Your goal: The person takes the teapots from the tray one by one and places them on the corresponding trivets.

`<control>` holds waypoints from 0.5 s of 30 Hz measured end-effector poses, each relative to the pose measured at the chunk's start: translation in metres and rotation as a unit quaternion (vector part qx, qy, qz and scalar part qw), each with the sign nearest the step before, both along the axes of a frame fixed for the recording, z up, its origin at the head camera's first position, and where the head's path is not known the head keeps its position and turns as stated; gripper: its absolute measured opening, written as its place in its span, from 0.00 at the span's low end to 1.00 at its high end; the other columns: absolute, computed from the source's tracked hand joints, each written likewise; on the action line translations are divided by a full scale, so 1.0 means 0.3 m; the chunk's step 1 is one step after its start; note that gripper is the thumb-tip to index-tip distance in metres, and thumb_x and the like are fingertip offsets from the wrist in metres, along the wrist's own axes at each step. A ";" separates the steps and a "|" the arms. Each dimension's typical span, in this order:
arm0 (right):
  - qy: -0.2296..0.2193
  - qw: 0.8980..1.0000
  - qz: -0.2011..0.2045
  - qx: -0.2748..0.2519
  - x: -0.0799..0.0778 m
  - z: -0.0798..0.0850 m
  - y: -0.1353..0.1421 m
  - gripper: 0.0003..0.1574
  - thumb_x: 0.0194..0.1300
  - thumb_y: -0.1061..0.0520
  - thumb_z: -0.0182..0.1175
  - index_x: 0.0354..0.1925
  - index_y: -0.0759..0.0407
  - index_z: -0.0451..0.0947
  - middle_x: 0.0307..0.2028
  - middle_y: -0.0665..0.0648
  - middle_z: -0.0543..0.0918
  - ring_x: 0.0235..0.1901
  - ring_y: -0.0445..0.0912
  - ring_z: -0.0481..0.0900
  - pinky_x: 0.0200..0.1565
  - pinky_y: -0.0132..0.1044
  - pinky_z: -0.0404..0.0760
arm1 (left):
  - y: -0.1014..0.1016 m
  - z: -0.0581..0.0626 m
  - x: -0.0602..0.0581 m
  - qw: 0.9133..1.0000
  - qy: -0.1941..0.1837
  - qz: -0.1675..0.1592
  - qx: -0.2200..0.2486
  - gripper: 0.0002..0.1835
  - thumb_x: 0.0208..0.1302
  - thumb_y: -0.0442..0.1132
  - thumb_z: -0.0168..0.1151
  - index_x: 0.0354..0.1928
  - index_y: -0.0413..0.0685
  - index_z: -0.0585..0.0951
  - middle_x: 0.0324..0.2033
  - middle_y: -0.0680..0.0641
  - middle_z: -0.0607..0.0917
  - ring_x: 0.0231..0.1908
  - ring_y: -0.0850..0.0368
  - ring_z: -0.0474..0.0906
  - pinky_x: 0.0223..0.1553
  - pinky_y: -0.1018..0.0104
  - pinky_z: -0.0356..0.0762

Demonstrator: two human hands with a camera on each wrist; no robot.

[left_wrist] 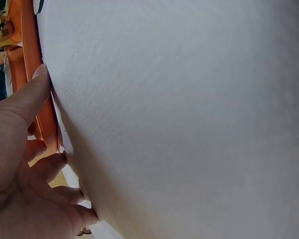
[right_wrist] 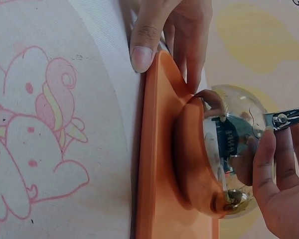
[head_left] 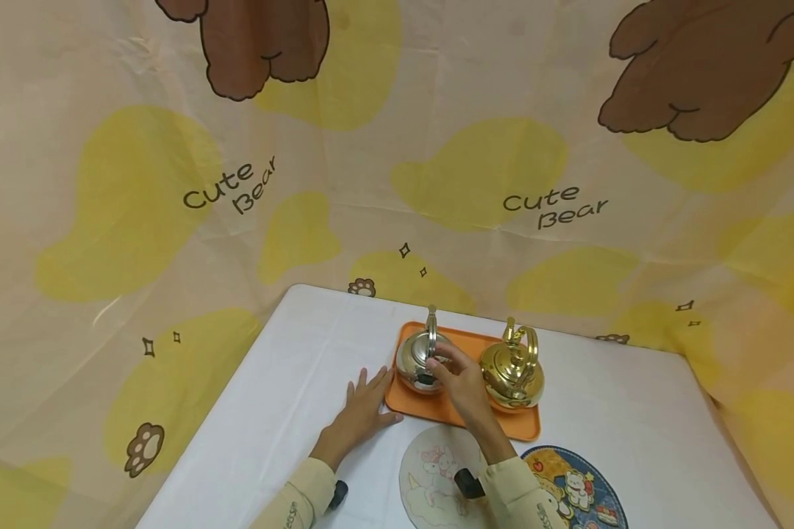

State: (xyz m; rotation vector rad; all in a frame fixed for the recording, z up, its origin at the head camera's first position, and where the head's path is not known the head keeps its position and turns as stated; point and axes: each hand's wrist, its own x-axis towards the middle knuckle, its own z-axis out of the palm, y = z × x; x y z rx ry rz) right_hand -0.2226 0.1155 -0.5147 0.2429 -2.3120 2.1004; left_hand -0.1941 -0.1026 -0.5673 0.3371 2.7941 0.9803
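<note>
A shiny silver teapot (head_left: 413, 360) with an upright loop handle sits on the left part of an orange tray (head_left: 418, 405). My right hand (head_left: 468, 386) holds its handle from the right side, with the thumb and fingers around the lower end of the handle in the right wrist view. My left hand (head_left: 362, 413) lies at the tray's left front corner, fingers spread and fairly straight. Its thumb (left_wrist: 32, 97) rests along the tray's rim in the left wrist view. A gold teapot (head_left: 503, 373) stands on the tray's right part.
In front of the tray lie a pale round mat (head_left: 418, 470) with a pink drawing and a blue round mat (head_left: 598, 477) with cartoon figures. A white table (head_left: 304, 353) carries everything. Behind it hangs a yellow-patterned bear cloth (head_left: 370, 169).
</note>
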 end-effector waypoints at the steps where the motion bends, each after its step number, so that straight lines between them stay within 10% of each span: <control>1: 0.000 1.000 0.001 -0.003 0.001 0.000 0.001 0.22 0.74 0.59 0.67 0.64 0.60 0.83 0.56 0.61 0.86 0.42 0.46 0.84 0.43 0.46 0.90 | 0.000 0.000 -0.001 1.000 0.001 -0.001 0.000 0.49 0.66 0.50 0.75 0.83 0.47 0.60 0.82 0.38 0.60 0.82 0.25 0.41 0.77 0.23 0.38; 15: 0.001 1.000 0.015 -0.021 0.027 0.046 0.017 0.23 0.73 0.59 0.68 0.64 0.60 0.82 0.53 0.69 0.85 0.40 0.49 0.84 0.42 0.49 0.90 | -0.001 -0.004 0.000 1.000 0.013 -0.003 0.003 0.50 0.65 0.49 0.76 0.83 0.46 0.62 0.81 0.36 0.62 0.81 0.22 0.43 0.75 0.20 0.40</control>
